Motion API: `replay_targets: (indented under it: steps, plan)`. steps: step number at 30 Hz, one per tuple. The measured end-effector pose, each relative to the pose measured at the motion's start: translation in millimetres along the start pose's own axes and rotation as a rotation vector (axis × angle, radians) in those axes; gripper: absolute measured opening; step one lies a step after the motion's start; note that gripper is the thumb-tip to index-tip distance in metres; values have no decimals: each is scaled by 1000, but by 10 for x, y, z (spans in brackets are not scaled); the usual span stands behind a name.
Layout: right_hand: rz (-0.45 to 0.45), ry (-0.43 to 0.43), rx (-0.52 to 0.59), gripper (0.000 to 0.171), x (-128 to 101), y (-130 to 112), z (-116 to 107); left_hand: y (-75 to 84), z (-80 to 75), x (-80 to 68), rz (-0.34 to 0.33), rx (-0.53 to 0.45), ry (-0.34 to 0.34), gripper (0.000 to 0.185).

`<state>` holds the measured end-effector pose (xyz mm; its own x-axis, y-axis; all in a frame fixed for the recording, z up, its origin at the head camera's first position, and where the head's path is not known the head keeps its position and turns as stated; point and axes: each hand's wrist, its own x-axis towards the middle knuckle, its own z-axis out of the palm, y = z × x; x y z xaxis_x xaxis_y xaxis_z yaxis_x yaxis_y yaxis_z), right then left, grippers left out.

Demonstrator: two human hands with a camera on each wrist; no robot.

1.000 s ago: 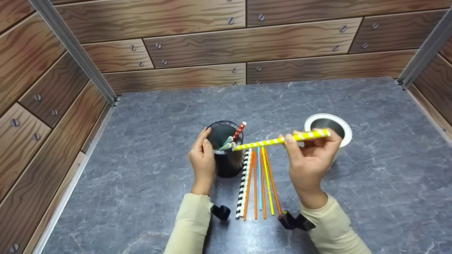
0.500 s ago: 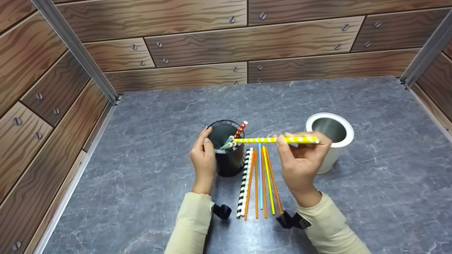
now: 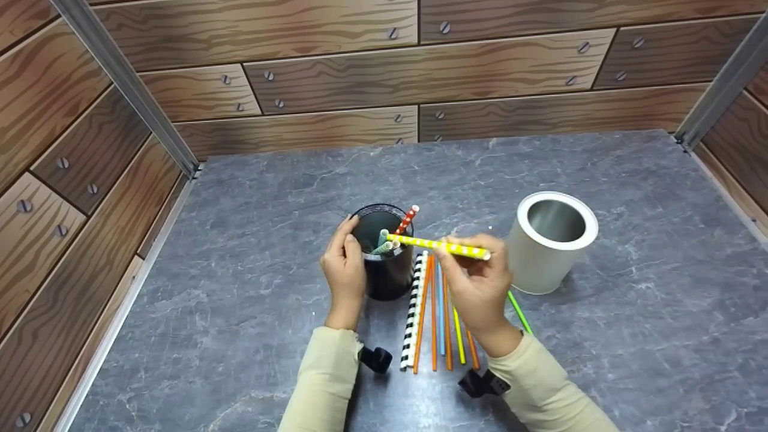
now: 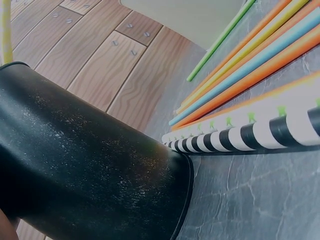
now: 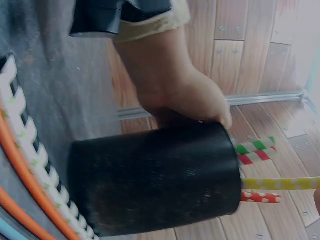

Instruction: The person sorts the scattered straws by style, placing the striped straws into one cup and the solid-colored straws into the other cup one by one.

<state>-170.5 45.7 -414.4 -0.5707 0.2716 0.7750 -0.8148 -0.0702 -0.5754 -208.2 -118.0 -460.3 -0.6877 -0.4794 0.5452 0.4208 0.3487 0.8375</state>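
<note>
While two sleeves [image 3: 324, 378] reach in from six o'clock, loose straws [image 3: 434, 324] fan out at five o'clock from the black cup [image 3: 390, 279], some partly covered by the right hand [image 3: 477, 279]. That hand, at four o'clock, pinches a yellow dotted straw [image 3: 414, 242] between thumb and fingers; its far tip is lost at the cup's mouth, depth impossible to tell. At eight o'clock, the left hand [image 3: 343, 267] curls round the cup, some fingers hidden behind it. Inside, a red dotted straw [image 3: 408, 219] leans toward two o'clock. Compared with half a second ago, the right hand is closer to the cup, revealing a green straw [image 3: 519, 312] and, at three o'clock, more of the white can [image 3: 543, 264].
</note>
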Motion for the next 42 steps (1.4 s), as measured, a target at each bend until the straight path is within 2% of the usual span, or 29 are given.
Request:
replay_targets:
  steps: [8,17,26,42]
  plan:
    - [60,-53,-36,25,-104,101,75,-10,-3,-2,12,-3,-4,30]
    - [103,-130,-102,24,-172,212,137,-3,-13,-5,29,-12,-11,29]
    - [152,-187,-46,26,-218,271,148,0,-19,-7,27,24,-8,29]
    - [203,-191,-46,28,-254,311,80,-24,-7,-4,27,-10,-7,30]
